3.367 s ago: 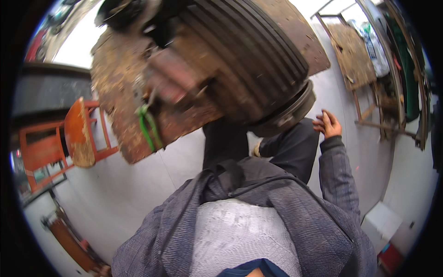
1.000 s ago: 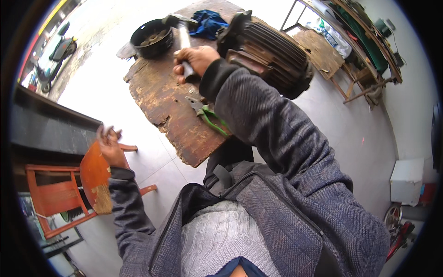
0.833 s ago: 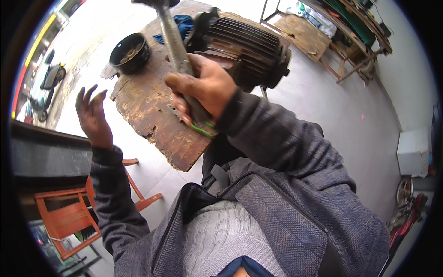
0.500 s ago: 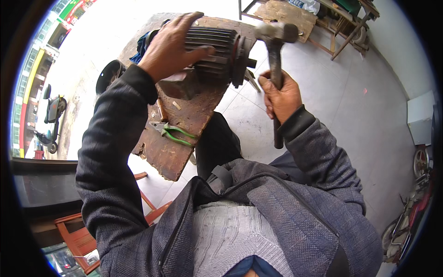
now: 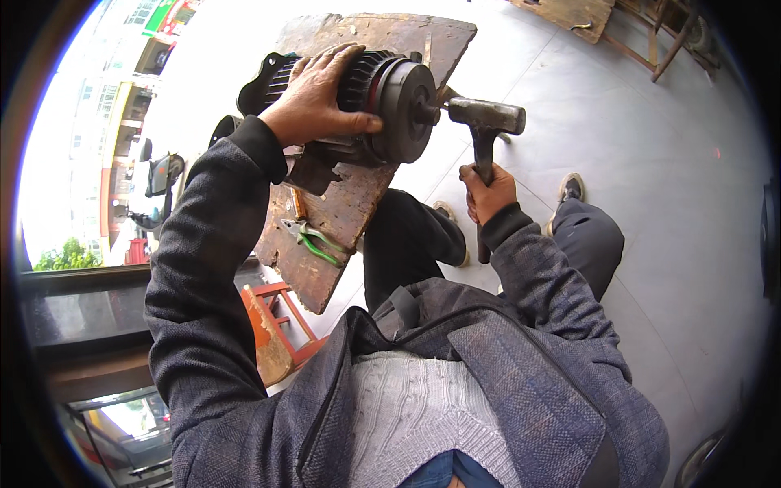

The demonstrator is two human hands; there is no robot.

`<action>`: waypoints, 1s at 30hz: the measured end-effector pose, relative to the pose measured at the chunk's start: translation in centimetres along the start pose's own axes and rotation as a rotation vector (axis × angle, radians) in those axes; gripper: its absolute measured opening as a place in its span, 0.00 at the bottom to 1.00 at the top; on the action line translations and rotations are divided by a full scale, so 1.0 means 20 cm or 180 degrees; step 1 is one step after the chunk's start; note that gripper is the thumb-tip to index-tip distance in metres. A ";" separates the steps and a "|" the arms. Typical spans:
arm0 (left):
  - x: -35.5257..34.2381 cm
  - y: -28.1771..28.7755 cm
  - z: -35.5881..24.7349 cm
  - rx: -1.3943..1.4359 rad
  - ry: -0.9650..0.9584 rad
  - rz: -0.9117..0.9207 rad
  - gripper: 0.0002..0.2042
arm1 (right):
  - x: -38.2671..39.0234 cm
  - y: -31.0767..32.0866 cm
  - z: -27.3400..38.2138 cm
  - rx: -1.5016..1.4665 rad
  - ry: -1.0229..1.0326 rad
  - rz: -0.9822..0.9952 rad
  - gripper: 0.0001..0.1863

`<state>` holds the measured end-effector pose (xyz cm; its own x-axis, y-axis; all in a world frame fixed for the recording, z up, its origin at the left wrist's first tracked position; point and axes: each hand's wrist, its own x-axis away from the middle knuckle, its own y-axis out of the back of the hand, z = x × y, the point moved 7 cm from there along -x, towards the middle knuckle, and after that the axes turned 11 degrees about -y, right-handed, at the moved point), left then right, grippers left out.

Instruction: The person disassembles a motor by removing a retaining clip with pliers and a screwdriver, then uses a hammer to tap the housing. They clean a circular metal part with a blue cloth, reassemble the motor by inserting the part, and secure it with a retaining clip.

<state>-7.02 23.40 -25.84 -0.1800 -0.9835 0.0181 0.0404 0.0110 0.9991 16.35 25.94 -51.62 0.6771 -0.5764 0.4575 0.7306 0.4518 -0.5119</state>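
A dark finned electric motor [image 5: 403,114] lies on its side on a worn wooden bench [image 5: 313,276]. Its round end cover and short shaft point right and partly toward me. My left hand [image 5: 325,102] grips the motor's ribbed body from above, thumb toward me and fingers over the top. To the right of the shaft, my right hand [image 5: 492,195] is wrapped round the handle of a hammer [image 5: 486,122]. The hammer stands head up, apart from the motor. Nearer me on the bench lie green-handled pliers [image 5: 319,244] and a tool with an orange-brown handle [image 5: 298,203].
A red wooden stool [image 5: 272,333] stands below the bench's near end. Tiled floor [image 5: 667,244] spreads to the right, under my legs and shoes. Another low wooden table [image 5: 582,15] is at the far right. A scooter [image 5: 159,183] stands outside on the left.
The motor has turned so that its end cover faces more toward me. The hammer is lower relative to the motor, its head now about level with the shaft. The whole view has shifted.
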 end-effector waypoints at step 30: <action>-0.01 0.02 -0.08 0.0046 0.0121 -0.0681 0.38 | -0.03 -0.30 0.08 -0.0586 0.0710 0.0742 0.14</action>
<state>-5.41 23.22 -25.45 -0.1457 -0.9698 -0.1958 -0.0089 -0.1966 0.9804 11.74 24.68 -47.74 0.7726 -0.6160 0.1538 0.5172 0.4702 -0.7151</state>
